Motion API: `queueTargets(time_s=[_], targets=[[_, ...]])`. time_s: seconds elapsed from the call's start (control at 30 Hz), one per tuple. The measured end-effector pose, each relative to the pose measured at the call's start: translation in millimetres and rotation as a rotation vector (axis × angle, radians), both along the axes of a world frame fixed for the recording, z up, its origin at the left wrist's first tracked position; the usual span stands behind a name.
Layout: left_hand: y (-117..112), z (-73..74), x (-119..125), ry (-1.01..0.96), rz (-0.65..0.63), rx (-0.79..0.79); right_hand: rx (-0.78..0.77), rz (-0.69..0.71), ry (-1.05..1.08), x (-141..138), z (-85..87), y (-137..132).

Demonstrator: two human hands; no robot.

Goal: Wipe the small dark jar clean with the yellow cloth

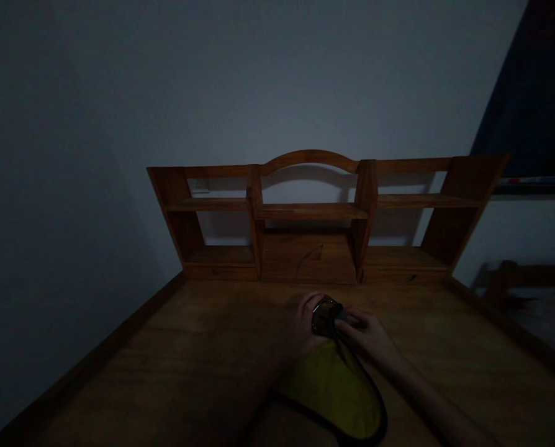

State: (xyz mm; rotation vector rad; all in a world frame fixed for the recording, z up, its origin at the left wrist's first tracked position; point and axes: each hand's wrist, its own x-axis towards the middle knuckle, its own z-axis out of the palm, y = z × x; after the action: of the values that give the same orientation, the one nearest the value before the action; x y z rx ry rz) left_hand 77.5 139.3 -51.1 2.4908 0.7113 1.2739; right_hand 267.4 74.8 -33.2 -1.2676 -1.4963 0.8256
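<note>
Before the brown wooden shelf (311,212), our hands (370,335) grasp a glossy dark object (323,318) beside rounded, black-edged yellow fabric (336,385).

I see a wooden desk (198,347), shelf (311,212) standing along its 12 o'clock edge; yellow cloth (338,388) near 6, contact unclear.

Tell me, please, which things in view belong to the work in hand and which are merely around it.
In hand:
dark, shiny-edged object, with the left hand and right hand on it
yellow-green, dark-edged piece just below it

Merely around:
wooden shelf unit
wall socket
dark board
</note>
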Motion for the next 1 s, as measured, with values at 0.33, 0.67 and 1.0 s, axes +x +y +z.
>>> queueTargets(time_s=[0.33, 0.67, 1.0], targets=[[-2.0, 7.2, -0.8, -0.103, 0.002, -0.132, -0.188, 0.280, 0.588, -6.1, -10.7, 1.1], [0.0, 5.4, 1.4, -0.079, -0.104, -0.041, -0.176, 0.163, 0.647, 0.2, -12.6, 5.1], [-1.5, 6.3, -1.1, 0.030, 0.017, -0.017, -0.144, 0.087, 0.604, 0.7, -6.9, 4.5]])
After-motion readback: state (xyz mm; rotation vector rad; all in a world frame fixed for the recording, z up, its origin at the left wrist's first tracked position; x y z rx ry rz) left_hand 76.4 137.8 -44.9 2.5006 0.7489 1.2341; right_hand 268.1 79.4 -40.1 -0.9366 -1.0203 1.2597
